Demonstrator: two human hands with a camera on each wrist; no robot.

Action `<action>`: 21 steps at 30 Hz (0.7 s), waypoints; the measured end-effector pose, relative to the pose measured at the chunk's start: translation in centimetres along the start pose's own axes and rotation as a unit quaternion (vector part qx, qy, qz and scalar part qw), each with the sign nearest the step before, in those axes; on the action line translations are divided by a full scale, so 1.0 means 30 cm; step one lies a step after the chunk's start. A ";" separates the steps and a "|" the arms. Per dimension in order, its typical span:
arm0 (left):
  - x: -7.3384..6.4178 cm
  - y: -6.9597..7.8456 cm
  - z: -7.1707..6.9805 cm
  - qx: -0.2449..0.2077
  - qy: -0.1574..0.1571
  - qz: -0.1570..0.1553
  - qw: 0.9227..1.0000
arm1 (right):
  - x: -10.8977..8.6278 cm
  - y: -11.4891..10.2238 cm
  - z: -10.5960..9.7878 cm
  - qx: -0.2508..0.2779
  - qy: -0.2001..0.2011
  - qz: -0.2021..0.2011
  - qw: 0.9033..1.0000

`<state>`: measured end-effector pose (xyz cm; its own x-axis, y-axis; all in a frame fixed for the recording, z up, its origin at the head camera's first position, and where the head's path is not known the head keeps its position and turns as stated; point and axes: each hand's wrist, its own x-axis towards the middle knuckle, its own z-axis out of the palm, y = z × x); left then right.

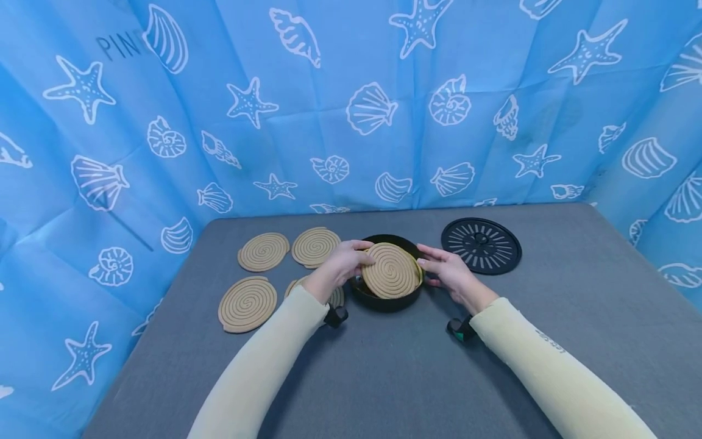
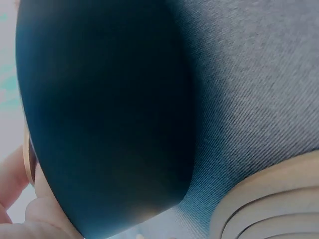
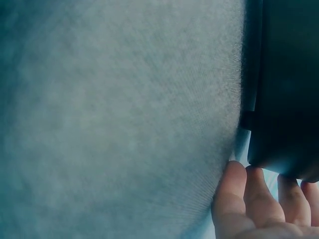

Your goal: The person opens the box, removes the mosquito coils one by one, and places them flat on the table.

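A tan spiral mosquito coil (image 1: pixel 390 271) is tilted over the opening of a round black mosquito coil holder (image 1: pixel 386 303). My left hand (image 1: pixel 347 262) pinches that coil at its left edge; in the left wrist view the coil's thin edge (image 2: pixel 27 154) shows between the fingers, beside the holder's dark wall (image 2: pixel 109 114). At the holder's right rim, my right hand (image 1: pixel 446 271) holds the wall, thumb near the top and fingers outside. Those fingertips (image 3: pixel 254 174) touch the wall's outer side in the right wrist view. A yellowish inner surface (image 1: pixel 419 274) shows beside the coil.
Left of the holder lie several more coils, among them a far-left one (image 1: pixel 263 252), a near-left one (image 1: pixel 248 305) and one (image 1: pixel 315 247) behind my left wrist. Another (image 1: pixel 336 297) is partly under my left arm. A slotted black lid (image 1: pixel 481 246) lies at right. Behind hangs a blue curtain (image 1: pixel 329 140).
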<state>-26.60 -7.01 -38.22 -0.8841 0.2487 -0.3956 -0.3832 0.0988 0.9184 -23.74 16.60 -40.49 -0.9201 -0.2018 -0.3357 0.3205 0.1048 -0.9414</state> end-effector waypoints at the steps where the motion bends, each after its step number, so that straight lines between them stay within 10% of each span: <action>1: -0.001 -0.002 0.000 -0.005 0.003 0.005 1.000 | -0.001 -0.001 0.001 0.001 -0.001 -0.001 1.000; 21: -0.108 -0.046 -0.103 -0.104 0.031 0.093 0.990 | 0.004 -0.006 0.008 0.008 0.033 0.012 0.999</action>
<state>-24.04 -10.91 -38.25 -0.9568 0.1829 -0.2260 -0.2537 -0.1454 0.9563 -23.85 16.32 -40.37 -0.9244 -0.1347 -0.3568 0.3467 0.0934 -0.9333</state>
